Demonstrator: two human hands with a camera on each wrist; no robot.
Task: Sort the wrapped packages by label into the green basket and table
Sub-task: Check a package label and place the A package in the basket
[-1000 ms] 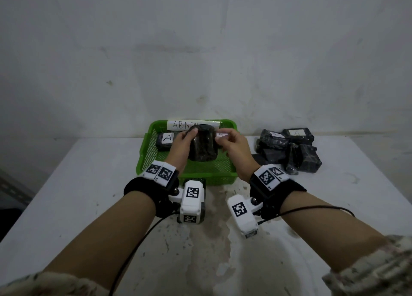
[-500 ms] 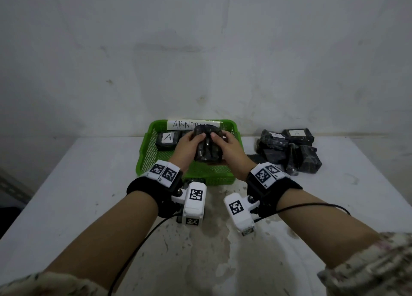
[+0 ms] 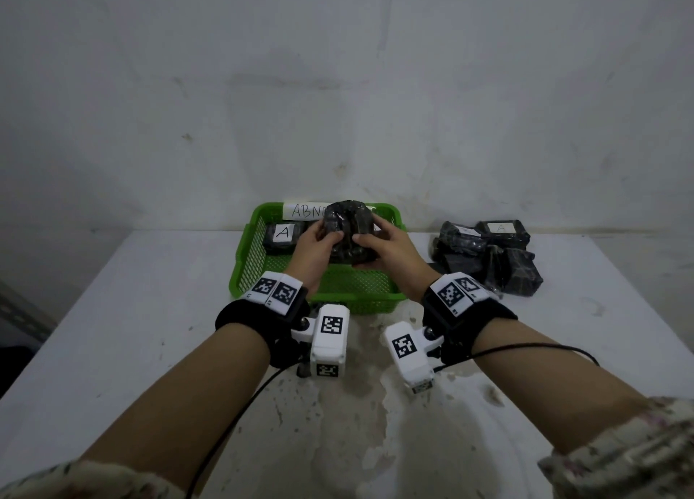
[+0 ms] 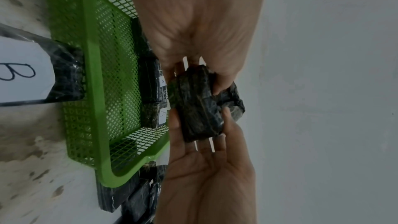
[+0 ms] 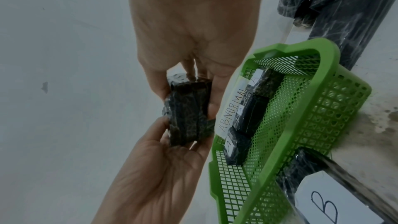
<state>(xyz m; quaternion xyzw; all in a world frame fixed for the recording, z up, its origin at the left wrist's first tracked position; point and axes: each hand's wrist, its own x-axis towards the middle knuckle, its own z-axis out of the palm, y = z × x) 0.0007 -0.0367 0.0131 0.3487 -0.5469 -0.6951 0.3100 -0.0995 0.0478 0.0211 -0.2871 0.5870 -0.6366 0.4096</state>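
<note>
Above the basket, the left hand and right hand together grip one black package, fingers curled around its opposite sides. Inside the basket lie packages labelled A. On the table, a pile sits right of the basket.

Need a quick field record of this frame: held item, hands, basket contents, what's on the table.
held: wrapped package, no label visible, above the basket
left hand: grips package
right hand: grips package
green basket: sign reads ABNORMAL; three A-labelled packages inside
table: pile of wrapped packages right of basket, one B-labelled package beside basket
</note>
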